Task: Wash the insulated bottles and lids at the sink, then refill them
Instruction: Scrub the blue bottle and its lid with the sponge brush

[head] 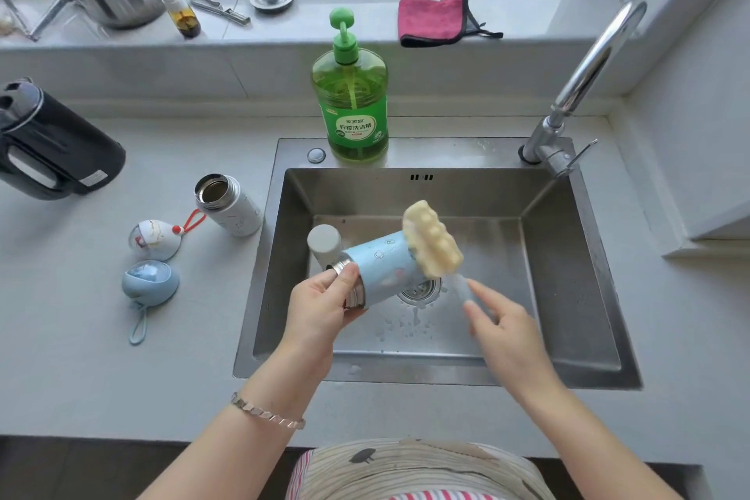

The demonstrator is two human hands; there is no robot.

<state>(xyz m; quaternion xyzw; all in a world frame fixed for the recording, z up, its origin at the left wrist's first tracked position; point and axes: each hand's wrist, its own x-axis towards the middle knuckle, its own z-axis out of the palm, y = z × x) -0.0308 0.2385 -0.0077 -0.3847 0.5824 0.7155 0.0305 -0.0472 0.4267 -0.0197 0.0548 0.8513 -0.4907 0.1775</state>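
Blue bottle (381,264): L fingers (348,276) curled round its steel mouth end, thumb on top, clamped on. L hand (320,308) holds it in the air over the sink (568,256), not touching the basin. Long axis runs diag., mouth low-left at the hand, base up-right & a bit higher. Mouth faces the person's left; can't see inside.

R fingers (481,290) are blurred. Thumb & forefinger look pinched on the clear handle of the brush (432,239), other fingers fairly straight. R hand (503,325) sits right of the bottle, above the drain (420,290). The brush's yellowish sponge head lies against the bottle's base end, handle slanting down-right to the fingers.

Grey cap (324,242) is just behind the bottle's neck; can't tell what it rests on. Foam spots on the basin floor near the drain.

On the table (81,337), left of the sink: white bottle (233,211) upright, open, mouth up. Near it white lid (156,239) w/ red loop, then blue lid (150,286) w/ blue loop closer to the person. Kettle (52,146) far left.

Soap (351,101) stands on the sink's back rim, tap (584,85) at the right rear corner. Pink cloth (434,20) on the sill.
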